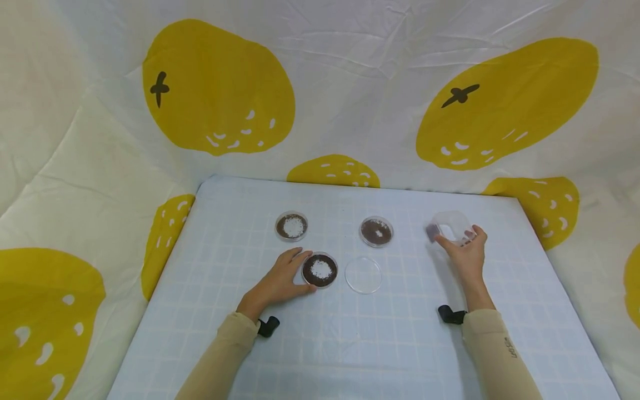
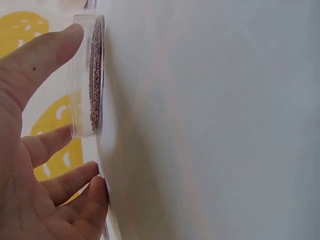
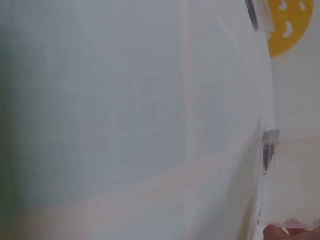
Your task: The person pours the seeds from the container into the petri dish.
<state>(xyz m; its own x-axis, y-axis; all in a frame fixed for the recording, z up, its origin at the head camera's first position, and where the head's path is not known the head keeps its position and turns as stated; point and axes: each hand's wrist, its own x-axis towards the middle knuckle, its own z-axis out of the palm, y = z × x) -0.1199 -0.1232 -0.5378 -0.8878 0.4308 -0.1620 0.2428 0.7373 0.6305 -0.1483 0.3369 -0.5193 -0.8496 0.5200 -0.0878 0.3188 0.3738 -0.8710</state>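
Note:
My left hand (image 1: 282,280) holds a round clear petri dish (image 1: 320,270) by its rim, thumb on the near side and fingers on the far side. Dark brown granules fill this dish, with a white granular patch in the middle. The left wrist view shows the dish (image 2: 96,80) edge-on, between thumb and index finger. Over on the right, my right hand (image 1: 467,258) grips a clear plastic container (image 1: 450,218) by its sides. Only a fingertip and part of the container (image 3: 292,180) appear in the right wrist view. What the container holds is hard to make out.
Two more petri dishes with brown and white granules stand farther back, a left dish (image 1: 291,226) and a right dish (image 1: 376,231). A clear round lid (image 1: 363,275) lies right of the held dish. Patterned fabric (image 1: 350,100) rises behind the table (image 1: 320,344).

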